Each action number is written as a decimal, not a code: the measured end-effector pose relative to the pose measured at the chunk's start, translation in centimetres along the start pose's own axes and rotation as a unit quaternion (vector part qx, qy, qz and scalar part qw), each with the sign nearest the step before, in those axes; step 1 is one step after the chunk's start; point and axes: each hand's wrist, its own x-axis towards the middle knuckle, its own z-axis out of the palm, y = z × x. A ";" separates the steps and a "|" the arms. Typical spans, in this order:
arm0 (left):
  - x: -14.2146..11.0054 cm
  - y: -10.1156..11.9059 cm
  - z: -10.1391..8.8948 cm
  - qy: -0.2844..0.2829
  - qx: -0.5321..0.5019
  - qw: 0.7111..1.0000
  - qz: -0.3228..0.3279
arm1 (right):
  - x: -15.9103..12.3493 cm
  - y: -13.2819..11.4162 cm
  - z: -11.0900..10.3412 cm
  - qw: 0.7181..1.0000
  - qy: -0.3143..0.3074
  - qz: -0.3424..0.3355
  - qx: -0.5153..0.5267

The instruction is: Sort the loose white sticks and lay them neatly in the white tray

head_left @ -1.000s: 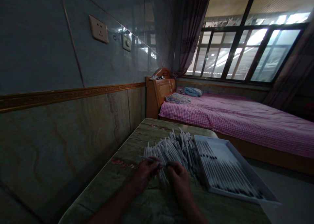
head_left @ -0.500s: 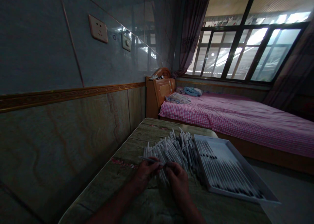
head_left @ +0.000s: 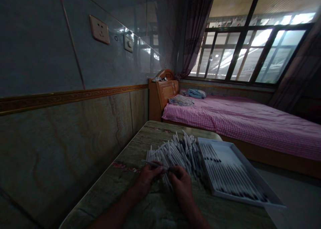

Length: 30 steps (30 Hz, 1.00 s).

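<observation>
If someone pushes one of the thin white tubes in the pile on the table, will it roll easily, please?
It will probably roll easily: each tube looks thin and round, and the tabletop looks smooth. It is likely light and fairly stiff, since the one in the left hand looks straight. Others in the pile may shift too, because they lie crossed.

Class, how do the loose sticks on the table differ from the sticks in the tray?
The loose sticks lie heaped and crossing; the tray sticks lie parallel in rows. The former rest on the table; the latter sit within the tray. Both are thin and white.
</observation>
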 end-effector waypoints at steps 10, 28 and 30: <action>0.2 -0.2 0.0 -0.019 -0.023 0.999 -0.013 | 0.3 0.3 0.0 1.000 -0.008 -0.012 0.026; 0.6 -0.9 -0.2 0.008 -0.017 1.000 -0.014 | 0.2 0.0 0.1 0.999 -0.028 -0.028 0.015; 0.7 -0.9 -0.1 0.026 -0.019 0.999 -0.005 | 0.2 -0.1 0.0 0.999 -0.030 -0.025 0.024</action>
